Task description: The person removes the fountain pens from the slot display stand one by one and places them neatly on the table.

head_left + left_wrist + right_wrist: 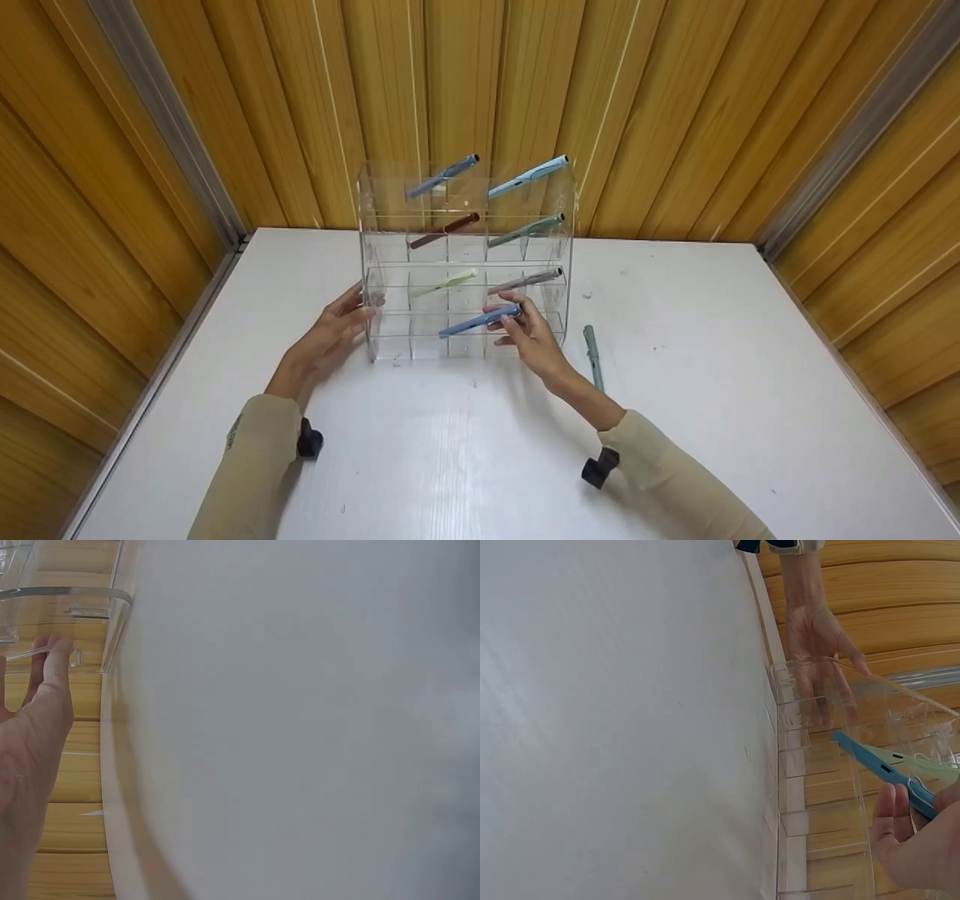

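Clock positions are taken about the rack (465, 264), head view. Hands are well apart. Right hand (536, 341), at 5 o'clock, pinches the blue pen (476, 323) between thumb and fingers. The blue pen is at 6 o'clock, slanting before the lowest tier; contact of its far end with the rack cannot be determined. Left hand (330, 330), at 8 o'clock, rests extended fingers against the rack's side, thumb apart from them.

The clear rack stands upright on the bench (435, 450). Its pens: slate (444, 177) at 11 and light blue (529, 177) at 1, top; maroon (445, 231) at 11 and green (527, 230) at 2, below; lime (450, 282) at 7 and grey (527, 280) at 4, next down. Loose pen (592, 352) lies on the bench at 4, partly hidden by the right forearm. Panelled wall (457, 97) at 12.
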